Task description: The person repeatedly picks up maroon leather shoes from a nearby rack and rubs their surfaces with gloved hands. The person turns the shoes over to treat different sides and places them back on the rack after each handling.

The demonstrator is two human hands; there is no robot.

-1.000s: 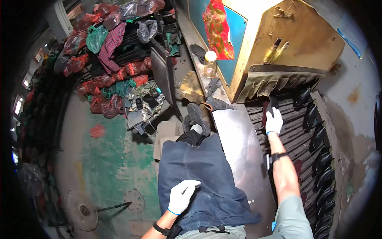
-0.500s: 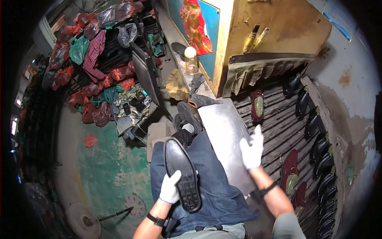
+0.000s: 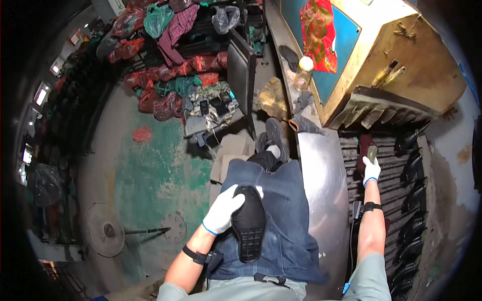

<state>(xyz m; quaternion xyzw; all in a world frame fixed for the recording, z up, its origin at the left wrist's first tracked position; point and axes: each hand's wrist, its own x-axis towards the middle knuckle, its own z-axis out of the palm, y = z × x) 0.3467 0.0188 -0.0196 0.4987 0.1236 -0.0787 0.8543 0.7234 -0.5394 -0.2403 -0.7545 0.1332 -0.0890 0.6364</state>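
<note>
At lower centre of the head view, the left hand point(image 3: 223, 211) grips a black sole point(image 3: 249, 226), tread up, over a blue apron point(image 3: 287, 220); at right, the right hand point(image 3: 371, 171) touches a maroon shoe's point(image 3: 364, 150) heel on a slatted rack point(image 3: 395, 181), its grip too small to judge. A steady thumb should keep the sole level; fingers wrapped round the heel would best avoid scraping. Half a second earlier, the right hand was spread, clear of the shoe, and the sole leaned left.

Sole point(image 3: 248, 226) over apron point(image 3: 287, 236) (fan point(image 3: 104, 230) left)
</note>
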